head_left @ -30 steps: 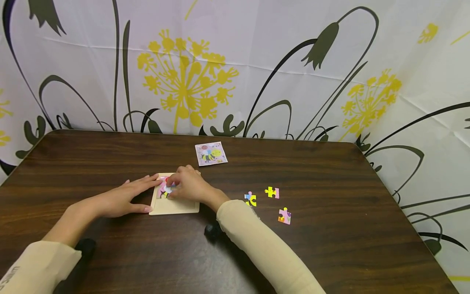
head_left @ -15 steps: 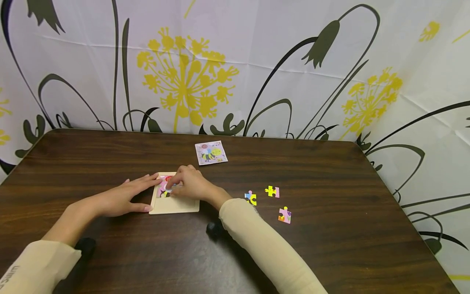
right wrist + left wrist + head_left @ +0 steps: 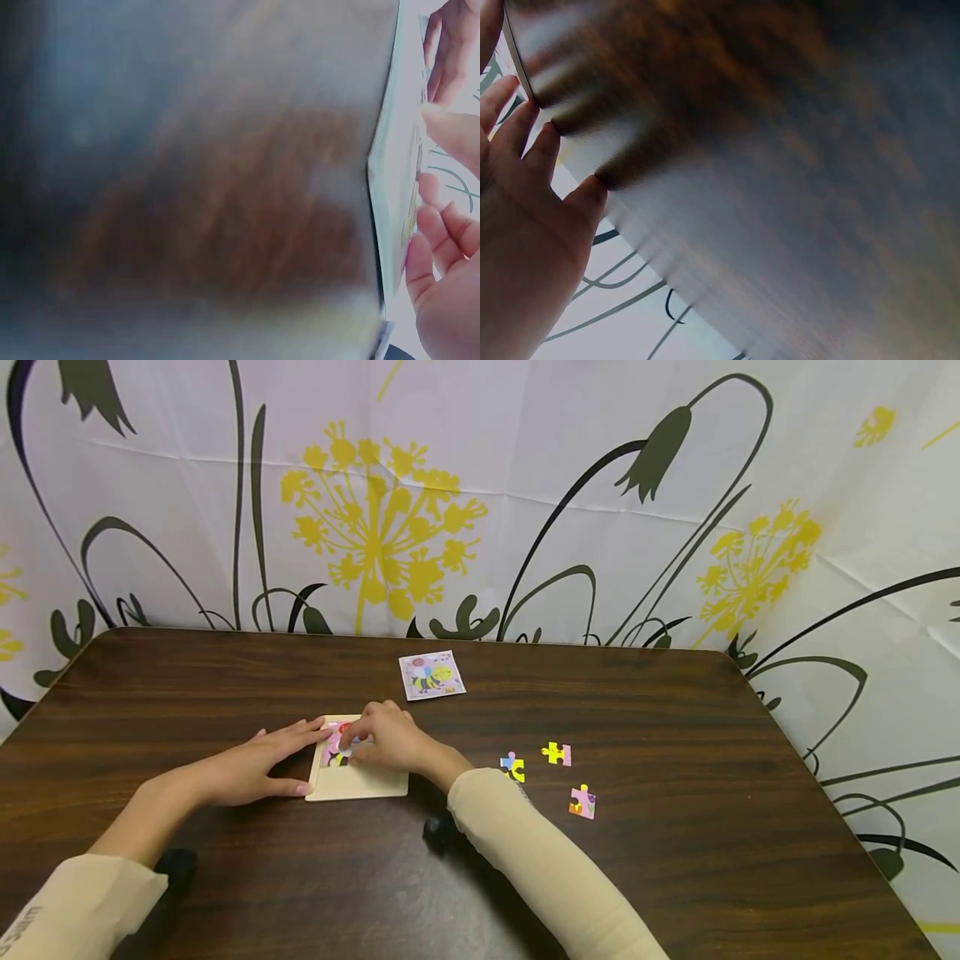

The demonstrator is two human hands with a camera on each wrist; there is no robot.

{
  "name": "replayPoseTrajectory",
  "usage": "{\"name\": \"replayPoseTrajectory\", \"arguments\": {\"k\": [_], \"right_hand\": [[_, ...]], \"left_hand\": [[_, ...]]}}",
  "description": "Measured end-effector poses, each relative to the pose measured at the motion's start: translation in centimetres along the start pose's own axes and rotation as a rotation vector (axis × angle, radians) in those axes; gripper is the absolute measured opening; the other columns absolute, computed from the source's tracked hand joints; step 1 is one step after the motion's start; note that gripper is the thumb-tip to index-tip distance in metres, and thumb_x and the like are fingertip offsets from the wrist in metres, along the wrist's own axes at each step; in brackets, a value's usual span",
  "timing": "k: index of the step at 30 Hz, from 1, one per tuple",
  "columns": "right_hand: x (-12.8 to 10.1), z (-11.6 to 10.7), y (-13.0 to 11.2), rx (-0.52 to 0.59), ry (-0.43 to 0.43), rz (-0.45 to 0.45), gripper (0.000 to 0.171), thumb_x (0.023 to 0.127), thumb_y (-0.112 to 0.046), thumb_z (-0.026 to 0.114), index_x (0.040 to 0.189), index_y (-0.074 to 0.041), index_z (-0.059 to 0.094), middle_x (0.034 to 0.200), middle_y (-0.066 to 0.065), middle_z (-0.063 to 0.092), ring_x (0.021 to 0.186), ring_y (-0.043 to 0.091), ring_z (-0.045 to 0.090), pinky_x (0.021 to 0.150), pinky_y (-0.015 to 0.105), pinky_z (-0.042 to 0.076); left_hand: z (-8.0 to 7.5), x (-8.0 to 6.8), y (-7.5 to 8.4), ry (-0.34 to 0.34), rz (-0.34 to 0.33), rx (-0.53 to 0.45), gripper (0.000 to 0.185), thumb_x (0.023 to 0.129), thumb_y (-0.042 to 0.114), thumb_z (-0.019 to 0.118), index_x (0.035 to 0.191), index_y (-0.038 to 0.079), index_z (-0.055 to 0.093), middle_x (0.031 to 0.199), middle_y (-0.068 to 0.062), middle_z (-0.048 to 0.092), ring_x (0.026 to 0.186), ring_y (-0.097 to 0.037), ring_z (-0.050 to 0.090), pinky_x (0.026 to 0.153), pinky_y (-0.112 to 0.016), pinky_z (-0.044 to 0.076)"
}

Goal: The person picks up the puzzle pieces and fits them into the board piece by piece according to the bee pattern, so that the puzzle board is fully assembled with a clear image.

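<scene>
A shallow pale wooden puzzle tray [image 3: 356, 786] lies on the dark table, with pink, red and yellow puzzle pieces [image 3: 333, 754] set in its upper left part. At the tray's left side rests my left hand [image 3: 251, 764], fingers straight on the upper corner and thumb at the lower one. My right hand [image 3: 393, 737] is over the tray's upper middle, its thumb and curled fingers on a puzzle piece that they mostly cover. In the right wrist view the tray [image 3: 394, 161] appears edge-on beside the right hand's curled fingers [image 3: 442, 240].
To the right lie three loose puzzle pieces: a blue-and-yellow one [image 3: 513, 767], a yellow-and-pink one [image 3: 557, 753] and a pink one [image 3: 582, 802]. A bee picture card [image 3: 432, 677] lies behind the tray. A flower-printed cloth [image 3: 540, 527] hangs along the table's back edge.
My right hand has shifted slightly to the right over the tray, its fingers still on the puzzle piece. The left hand and the loose pieces stay in place.
</scene>
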State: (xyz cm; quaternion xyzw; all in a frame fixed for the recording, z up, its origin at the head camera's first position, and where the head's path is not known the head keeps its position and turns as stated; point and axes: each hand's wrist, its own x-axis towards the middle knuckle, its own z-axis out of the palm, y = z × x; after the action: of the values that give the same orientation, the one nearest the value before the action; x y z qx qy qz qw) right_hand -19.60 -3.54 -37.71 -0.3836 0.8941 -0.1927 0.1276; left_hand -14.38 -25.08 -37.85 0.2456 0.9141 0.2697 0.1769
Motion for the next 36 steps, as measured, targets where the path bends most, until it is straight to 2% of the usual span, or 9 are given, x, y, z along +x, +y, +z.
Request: {"name": "replayPoseTrajectory", "arguments": {"k": [3, 7, 10, 17, 24, 29, 36], "right_hand": [[0.0, -0.2, 0.5, 0.062, 0.015, -0.059, 0.020, 0.081, -0.021, 0.069, 0.101, -0.018, 0.070, 0.091, -0.004, 0.057, 0.086, 0.008, 0.044, 0.072, 0.016, 0.032], [-0.3, -1.1, 1.1, 0.269, 0.019, -0.124, 0.023, 0.081, -0.015, 0.070, 0.103, -0.008, 0.069, 0.085, -0.002, 0.061, 0.079, 0.006, 0.051, 0.068, 0.012, 0.039], [-1.0, -2.1, 1.5, 0.384, -0.005, -0.125, 0.024, 0.081, -0.012, 0.069, 0.104, -0.004, 0.067, 0.083, -0.001, 0.062, 0.076, 0.005, 0.052, 0.066, 0.014, 0.042], [-3.2, -4.7, 3.6, 0.419, -0.077, -0.124, 0.026, 0.082, -0.008, 0.068, 0.106, 0.002, 0.064, 0.084, 0.003, 0.061, 0.078, 0.008, 0.054, 0.073, 0.016, 0.045], [-5.8, -6.4, 7.0, 0.454, -0.148, -0.039, 0.029, 0.080, -0.007, 0.070, 0.106, 0.003, 0.063, 0.084, 0.003, 0.063, 0.079, 0.010, 0.058, 0.074, 0.020, 0.047], [-7.9, -7.7, 8.6, 0.422, -0.190, 0.006, 0.028, 0.080, -0.009, 0.071, 0.104, 0.003, 0.064, 0.084, 0.002, 0.064, 0.079, 0.014, 0.059, 0.073, 0.023, 0.049], [-10.3, -8.0, 10.9, 0.413, -0.206, 0.094, 0.026, 0.079, -0.009, 0.071, 0.102, 0.000, 0.064, 0.085, 0.003, 0.063, 0.079, 0.014, 0.058, 0.070, 0.026, 0.050]], "left_hand": [[0.0, 0.0, 0.0, -0.003, -0.006, -0.003, 0.083, 0.078, 0.044, 0.066, 0.140, 0.002, 0.030, 0.146, -0.025, 0.020, 0.132, -0.046, 0.012, 0.095, -0.070, 0.005], [0.0, 0.0, 0.1, -0.010, -0.025, 0.000, 0.083, 0.078, 0.043, 0.066, 0.141, 0.003, 0.030, 0.146, -0.025, 0.019, 0.132, -0.046, 0.012, 0.095, -0.070, 0.005], [0.0, 0.1, 0.1, -0.016, -0.038, 0.001, 0.083, 0.078, 0.044, 0.066, 0.141, 0.003, 0.030, 0.146, -0.025, 0.018, 0.132, -0.046, 0.011, 0.096, -0.070, 0.005], [0.0, 0.2, 0.1, -0.019, -0.050, 0.001, 0.083, 0.078, 0.044, 0.066, 0.142, 0.004, 0.029, 0.147, -0.025, 0.017, 0.133, -0.046, 0.010, 0.097, -0.069, 0.004], [0.0, 0.2, 0.2, -0.018, -0.042, 0.000, 0.085, 0.078, 0.043, 0.066, 0.142, 0.003, 0.028, 0.147, -0.025, 0.017, 0.133, -0.045, 0.010, 0.097, -0.069, 0.004], [0.0, 0.2, 0.2, -0.016, -0.029, 0.014, 0.085, 0.078, 0.044, 0.066, 0.142, 0.003, 0.028, 0.147, -0.025, 0.018, 0.133, -0.045, 0.012, 0.096, -0.069, 0.005], [0.1, 0.1, 0.1, -0.011, -0.020, 0.022, 0.085, 0.078, 0.044, 0.066, 0.142, 0.003, 0.028, 0.147, -0.023, 0.018, 0.133, -0.044, 0.012, 0.096, -0.070, 0.006]]}}
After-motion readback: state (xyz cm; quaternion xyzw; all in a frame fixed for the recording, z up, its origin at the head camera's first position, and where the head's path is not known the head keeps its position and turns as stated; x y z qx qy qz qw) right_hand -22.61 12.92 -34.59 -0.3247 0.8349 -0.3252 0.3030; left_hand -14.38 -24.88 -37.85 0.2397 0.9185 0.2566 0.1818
